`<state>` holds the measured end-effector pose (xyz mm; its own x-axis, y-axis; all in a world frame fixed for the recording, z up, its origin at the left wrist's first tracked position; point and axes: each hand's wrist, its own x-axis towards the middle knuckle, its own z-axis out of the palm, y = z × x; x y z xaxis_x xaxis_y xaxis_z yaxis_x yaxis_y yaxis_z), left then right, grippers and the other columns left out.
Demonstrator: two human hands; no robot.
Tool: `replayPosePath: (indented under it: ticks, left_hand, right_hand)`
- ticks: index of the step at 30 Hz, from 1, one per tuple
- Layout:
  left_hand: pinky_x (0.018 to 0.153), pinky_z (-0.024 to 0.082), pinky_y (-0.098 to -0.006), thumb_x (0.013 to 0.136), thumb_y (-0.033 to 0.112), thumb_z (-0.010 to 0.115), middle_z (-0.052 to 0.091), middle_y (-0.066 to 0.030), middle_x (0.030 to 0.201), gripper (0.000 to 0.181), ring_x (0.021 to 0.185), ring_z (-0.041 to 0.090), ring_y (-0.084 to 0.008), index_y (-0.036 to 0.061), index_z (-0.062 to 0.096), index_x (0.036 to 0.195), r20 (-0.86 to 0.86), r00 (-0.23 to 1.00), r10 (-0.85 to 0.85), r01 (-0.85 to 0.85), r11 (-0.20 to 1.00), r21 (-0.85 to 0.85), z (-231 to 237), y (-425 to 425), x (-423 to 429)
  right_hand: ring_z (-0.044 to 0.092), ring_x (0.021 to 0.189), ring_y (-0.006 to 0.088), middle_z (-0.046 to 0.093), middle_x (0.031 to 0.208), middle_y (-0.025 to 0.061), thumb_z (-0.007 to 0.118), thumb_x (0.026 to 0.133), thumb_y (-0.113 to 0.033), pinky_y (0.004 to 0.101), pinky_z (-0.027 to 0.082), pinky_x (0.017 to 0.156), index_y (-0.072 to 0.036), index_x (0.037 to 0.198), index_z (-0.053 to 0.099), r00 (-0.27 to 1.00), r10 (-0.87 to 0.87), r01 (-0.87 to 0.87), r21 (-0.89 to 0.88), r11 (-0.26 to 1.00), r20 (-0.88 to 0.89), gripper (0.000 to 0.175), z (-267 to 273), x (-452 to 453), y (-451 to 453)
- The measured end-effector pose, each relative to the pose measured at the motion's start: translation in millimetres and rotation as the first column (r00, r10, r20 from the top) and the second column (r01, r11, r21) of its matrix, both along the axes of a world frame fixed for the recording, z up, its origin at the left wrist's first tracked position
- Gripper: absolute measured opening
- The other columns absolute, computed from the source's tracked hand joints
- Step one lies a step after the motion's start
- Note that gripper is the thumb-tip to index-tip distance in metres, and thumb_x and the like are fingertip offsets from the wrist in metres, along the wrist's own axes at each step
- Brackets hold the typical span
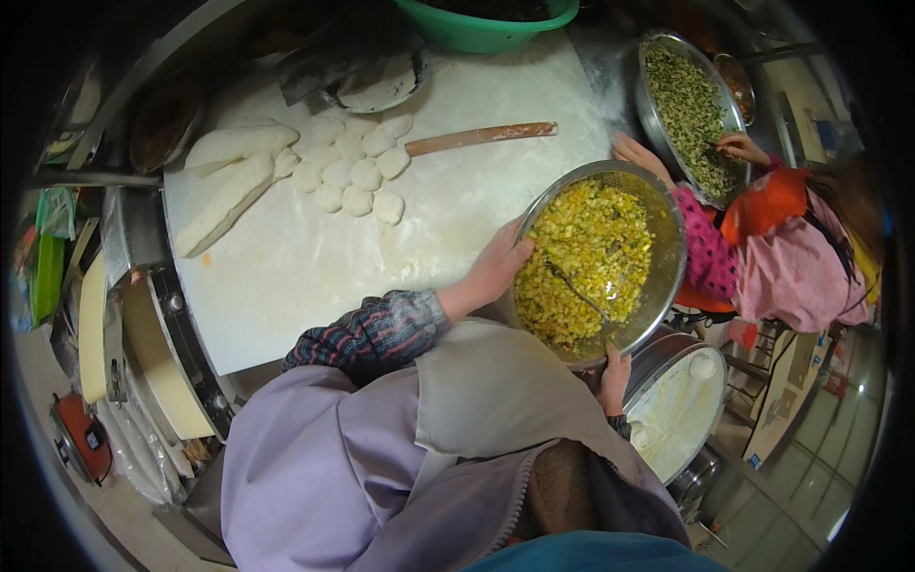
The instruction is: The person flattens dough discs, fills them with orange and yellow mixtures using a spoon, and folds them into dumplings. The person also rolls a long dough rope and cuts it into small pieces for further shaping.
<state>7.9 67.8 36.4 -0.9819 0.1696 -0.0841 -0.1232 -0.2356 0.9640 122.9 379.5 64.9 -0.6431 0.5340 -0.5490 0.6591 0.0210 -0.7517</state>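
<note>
Between both hands I hold a large stainless steel bowl (661, 286) of chopped yellow-green filling (582, 243), tilted a little above the table's right edge. My left hand (497, 264) grips the rim on the left, thumb over the edge. Low on the near right side, my right hand (613, 379) holds the rim, its fingers partly hidden by the bowl. A metal utensil handle (577, 292) sticks out of the filling. Left of the bowl, a floured wooden rolling pin (482, 138) lies beside several dough pieces (356, 175) on the floured white table (322, 279).
Two thick dough rolls (229, 207) lie at the table's left. A flour bowl (379, 86) and green basin (493, 32) stand at the far side. On the right, a person (772, 243) reaches into a bowl of green filling (683, 100). A round steamer (679, 407) sits near my right.
</note>
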Motion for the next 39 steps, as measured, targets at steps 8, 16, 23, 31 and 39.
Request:
replayPosePath:
  ticks: [8,16,23,31,39]
  left_hand:
    - [0.107,0.033,-0.0349,0.102,0.045,0.038,0.050,-0.0169,0.135,0.062,0.124,0.047,-0.0269,-0.0028,0.038,0.141,0.099,0.984,0.148,-0.158,0.982,0.105,9.3,-1.1,20.4]
    - [0.096,0.045,-0.0337,0.104,0.044,0.037,0.055,-0.0080,0.128,0.053,0.110,0.056,-0.0181,0.0062,0.041,0.140,0.360,0.918,0.165,-0.246,0.950,0.193,1.9,-38.8,64.5]
    - [0.084,0.048,-0.0309,0.099,0.034,0.045,0.060,-0.0033,0.115,0.040,0.100,0.059,-0.0151,0.0083,0.050,0.130,0.491,0.799,0.346,-0.431,0.900,0.068,30.8,-76.1,121.2]
    - [0.083,0.050,-0.0306,0.097,0.028,0.047,0.060,-0.0057,0.114,0.036,0.097,0.060,-0.0157,0.0077,0.051,0.127,0.559,0.667,0.493,-0.598,0.801,0.007,79.6,-50.2,193.6]
    - [0.088,0.053,-0.0399,0.102,0.044,0.043,0.046,-0.0055,0.137,0.048,0.119,0.051,-0.0219,0.0087,0.045,0.135,0.316,0.782,0.537,-0.621,0.712,0.328,107.1,-97.9,225.4]
  right_hand:
    - [0.062,0.055,0.0180,0.064,0.085,0.0103,0.057,0.090,-0.009,0.0279,0.052,0.043,0.000,0.110,0.049,0.993,0.008,-0.030,-0.185,0.982,-0.117,0.023,17.8,-9.6,-15.2]
    - [0.068,0.067,0.0223,0.067,0.093,0.0109,0.058,0.089,-0.014,0.0296,0.058,0.052,0.002,0.102,0.058,0.998,0.050,-0.061,-0.413,0.909,-0.037,0.021,7.0,-19.5,4.8]
    - [0.053,0.042,0.0144,0.056,0.059,0.0030,0.060,0.083,-0.008,0.0249,0.044,0.038,-0.004,0.073,0.058,0.986,0.124,-0.159,-0.392,0.906,-0.113,0.011,27.1,-30.4,0.5]
    - [0.045,0.037,0.0104,0.049,0.051,0.0007,0.059,0.084,-0.010,0.0249,0.034,0.034,-0.007,0.063,0.051,0.912,0.354,-0.401,-0.275,0.874,-0.205,0.022,100.8,-48.9,-23.1]
    - [0.047,0.044,0.0088,0.052,0.060,-0.0010,0.061,0.080,-0.002,0.0232,0.033,0.039,-0.007,0.069,0.055,0.825,0.563,-0.532,-0.417,0.737,-0.056,0.014,126.6,-49.3,-106.9]
